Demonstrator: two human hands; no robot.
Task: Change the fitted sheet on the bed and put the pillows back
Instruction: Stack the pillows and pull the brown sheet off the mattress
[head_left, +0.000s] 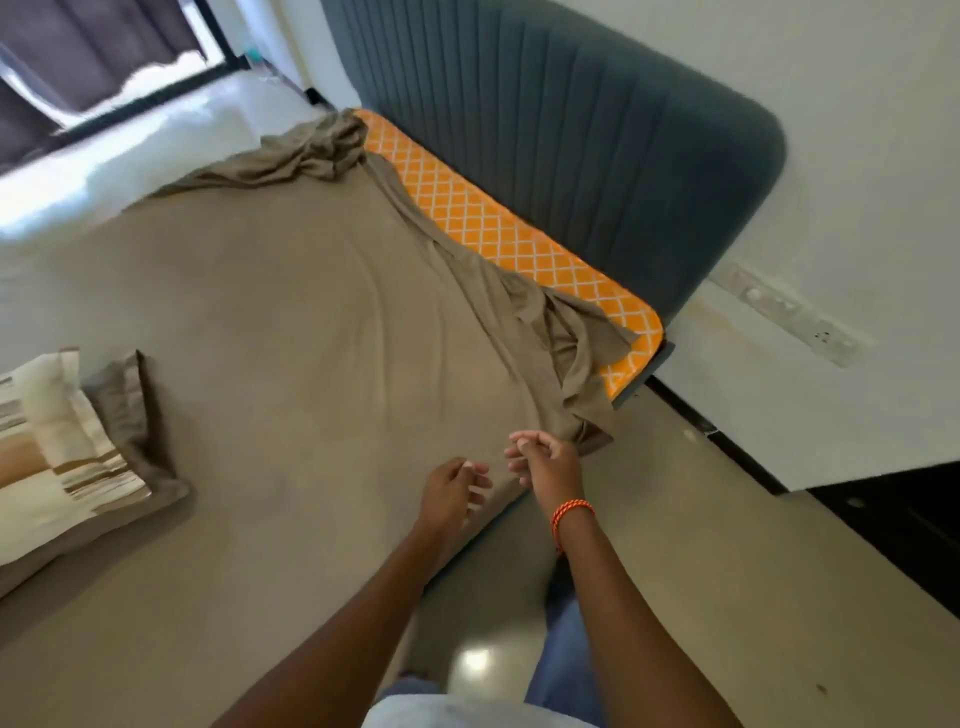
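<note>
From my feed both hands hover at the bed edge: left hand (451, 491) fingers loosely apart, right hand (545, 457) fingers curled, can't tell if gripping the taupe fitted sheet (291, 291); orange mattress (498, 228) bare along the headboard (571, 135).

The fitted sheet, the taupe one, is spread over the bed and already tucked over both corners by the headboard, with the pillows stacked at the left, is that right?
Not quite. The head view shows the taupe fitted sheet spread over the bed, but it is not tucked at the headboard: both corners lie bunched, leaving a strip of orange patterned mattress bare. The pillows are stacked at the left.
</note>
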